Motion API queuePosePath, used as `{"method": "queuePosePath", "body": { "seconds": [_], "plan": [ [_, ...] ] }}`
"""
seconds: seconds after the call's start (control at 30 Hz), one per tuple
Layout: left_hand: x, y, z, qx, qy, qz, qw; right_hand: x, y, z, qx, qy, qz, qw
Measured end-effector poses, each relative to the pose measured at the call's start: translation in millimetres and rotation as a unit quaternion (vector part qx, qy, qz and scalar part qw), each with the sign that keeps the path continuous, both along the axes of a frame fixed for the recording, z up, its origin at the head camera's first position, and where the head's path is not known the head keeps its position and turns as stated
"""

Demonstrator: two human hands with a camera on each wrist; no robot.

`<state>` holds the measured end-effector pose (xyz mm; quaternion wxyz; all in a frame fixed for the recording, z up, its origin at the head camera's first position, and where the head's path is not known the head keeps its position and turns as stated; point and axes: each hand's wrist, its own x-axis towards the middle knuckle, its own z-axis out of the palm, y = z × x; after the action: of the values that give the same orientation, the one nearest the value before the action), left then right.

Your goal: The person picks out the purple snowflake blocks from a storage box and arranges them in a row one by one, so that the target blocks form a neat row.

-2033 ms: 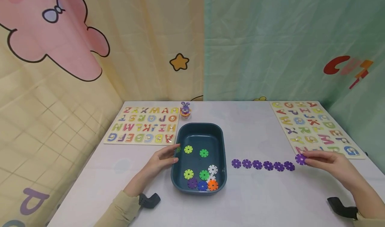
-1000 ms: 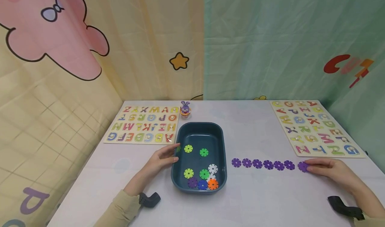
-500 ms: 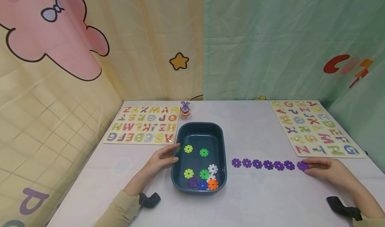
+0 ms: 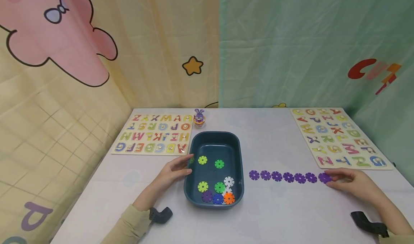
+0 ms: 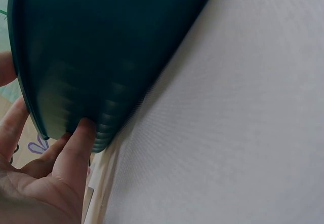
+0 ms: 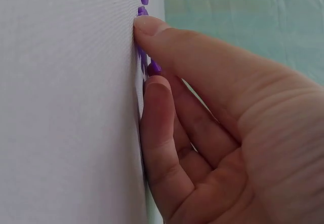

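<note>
My right hand (image 4: 354, 183) pinches a purple notched interlocking disc (image 4: 324, 178) by its right side, low at the table. The disc stands at the right end of a row of several matching purple discs (image 4: 288, 177), close beside the last one. In the right wrist view the thumb and fingers (image 6: 159, 107) partly cover the disc. My left hand (image 4: 169, 174) holds the left side of a dark teal tray (image 4: 240, 165). The left wrist view shows its fingers (image 5: 76, 150) against the tray's outer wall and at the rim. Several notched discs in mixed colours lie inside.
One wooden alphabet board (image 4: 152, 134) lies at the back left, another alphabet board (image 4: 343, 139) at the right. A purple rabbit figurine (image 4: 199, 118) stands behind the tray. Printed curtains (image 4: 284, 46) enclose the white table (image 4: 275, 215).
My right hand has brought the purple disc down from by the right board and slid it left, up beside the row's last disc. The left hand and tray have stayed put.
</note>
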<state>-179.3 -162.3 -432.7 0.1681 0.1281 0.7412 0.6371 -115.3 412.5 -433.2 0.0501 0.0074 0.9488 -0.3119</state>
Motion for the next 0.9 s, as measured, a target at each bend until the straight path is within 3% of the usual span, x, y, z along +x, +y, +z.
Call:
{"method": "queuePosePath", "body": {
  "seconds": [0.73, 0.9],
  "plan": [
    [-0.1, 0, 0.3, -0.004, -0.001, 0.004, 1.0, 0.9, -3, 3.5, -0.003, 0.018, 0.005, 1.0],
    [0.3, 0, 0.5, -0.008, -0.001, 0.005, 1.0, -1.2, -6, 11.8, -0.011, 0.015, 0.007, 1.0]
  ]
}}
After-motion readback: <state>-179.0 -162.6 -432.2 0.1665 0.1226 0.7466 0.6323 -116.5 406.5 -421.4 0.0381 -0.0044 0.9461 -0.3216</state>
